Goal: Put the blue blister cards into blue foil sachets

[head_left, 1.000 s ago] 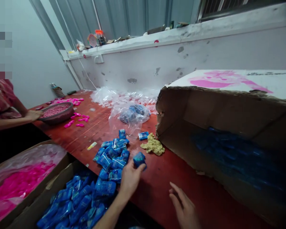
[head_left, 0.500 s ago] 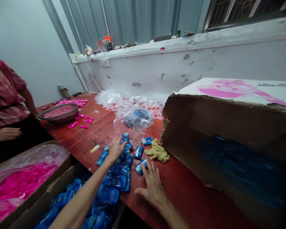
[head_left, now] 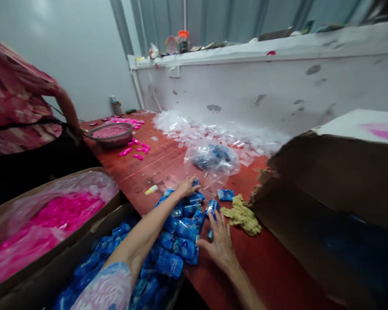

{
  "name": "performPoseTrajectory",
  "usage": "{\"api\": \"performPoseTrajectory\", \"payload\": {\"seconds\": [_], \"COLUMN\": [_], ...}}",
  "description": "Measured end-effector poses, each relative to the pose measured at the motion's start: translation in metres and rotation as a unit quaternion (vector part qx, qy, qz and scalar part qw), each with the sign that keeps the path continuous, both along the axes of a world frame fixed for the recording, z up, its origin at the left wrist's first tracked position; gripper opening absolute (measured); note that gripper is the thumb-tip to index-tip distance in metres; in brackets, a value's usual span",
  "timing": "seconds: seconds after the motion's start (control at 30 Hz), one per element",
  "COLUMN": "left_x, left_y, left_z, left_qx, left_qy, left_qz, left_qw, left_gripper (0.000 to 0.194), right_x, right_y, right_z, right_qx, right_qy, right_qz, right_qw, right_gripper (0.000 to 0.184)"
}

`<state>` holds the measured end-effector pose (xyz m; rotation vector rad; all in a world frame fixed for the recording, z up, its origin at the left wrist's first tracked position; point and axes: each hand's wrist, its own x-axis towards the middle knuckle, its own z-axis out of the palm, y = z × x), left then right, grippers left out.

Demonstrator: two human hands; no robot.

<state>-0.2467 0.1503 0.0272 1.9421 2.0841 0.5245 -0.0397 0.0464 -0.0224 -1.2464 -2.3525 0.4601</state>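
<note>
Glossy blue plastic packets (head_left: 186, 229) could slip off our flat red tabletop (head_left: 258, 256).
They lie heaped by its near edge; a hasty sweep by our bare left hand (head_left: 186, 188), whose grip we cannot tell, or bare right hand (head_left: 222, 243), fingers spread wide, might push some over.

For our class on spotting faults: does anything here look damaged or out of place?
Yes. The box at right has a ragged edge, as if torn. A crumpled yellow cloth lies oddly near blue packets. Dark patches blotch the pale wall.
</note>
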Motion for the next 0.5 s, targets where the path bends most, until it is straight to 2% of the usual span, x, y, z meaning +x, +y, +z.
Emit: {"api": "performPoseTrajectory", "payload": {"seconds": [0.13, 0.23, 0.37, 0.5], "left_x": [0.0, 0.0, -0.01, -0.03], "left_y": [0.003, -0.006, -0.033, -0.078], "left_z": [-0.005, -0.009, -0.009, -0.001], "left_qx": [-0.014, -0.021, -0.028, -0.03], "left_qy": [0.007, 0.01, 0.014, 0.014], "left_qz": [-0.01, -0.02, -0.022, -0.009], "left_qw": [1.0, 1.0, 0.999, 0.999], "left_gripper": [0.039, 0.031, 0.026, 0.025], "right_x": [-0.009, -0.02, -0.035, -0.051], "right_y": [-0.01, -0.02, -0.033, -0.056], "right_z": [-0.004, -0.003, -0.001, 0.002], "right_qx": [0.023, 0.019, 0.006, -0.036], "right_qy": [-0.022, -0.031, -0.033, -0.029], "right_qz": [0.034, 0.049, 0.054, 0.095], "right_qw": [0.999, 0.998, 0.998, 0.994], "right_gripper": [0.084, 0.082, 0.08, 0.083]}}
